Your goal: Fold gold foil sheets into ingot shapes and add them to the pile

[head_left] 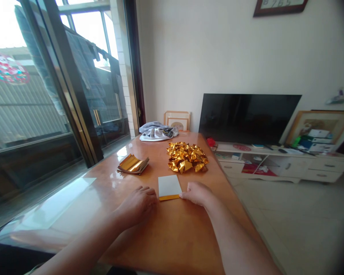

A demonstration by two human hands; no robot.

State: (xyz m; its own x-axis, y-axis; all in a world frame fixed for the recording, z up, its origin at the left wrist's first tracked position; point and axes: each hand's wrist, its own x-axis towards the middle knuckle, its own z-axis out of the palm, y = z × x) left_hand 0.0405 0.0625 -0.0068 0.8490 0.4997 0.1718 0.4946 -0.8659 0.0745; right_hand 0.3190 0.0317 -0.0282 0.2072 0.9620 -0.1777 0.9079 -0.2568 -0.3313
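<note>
A sheet of gold foil paper point(170, 185) lies pale side up on the table, with a narrow gold strip folded over along its near edge. My right hand point(197, 193) is closed at the sheet's near right corner, its thumb on the folded strip. By the near left corner is my left hand point(141, 201), its fingers curled; whether they touch the paper I cannot tell. Beyond it, to the left, sits a stack of gold foil sheets point(133, 164). A heap of folded gold foil pieces point(187, 156) lies past the sheet, slightly right.
The glossy wooden table point(166, 236) has its right edge beside my right forearm. Crumpled cloth point(157, 131) rests at its far end. A television point(249, 118) stands on a low white cabinet point(292, 164) at right. Glass sliding doors point(71, 91) line the left.
</note>
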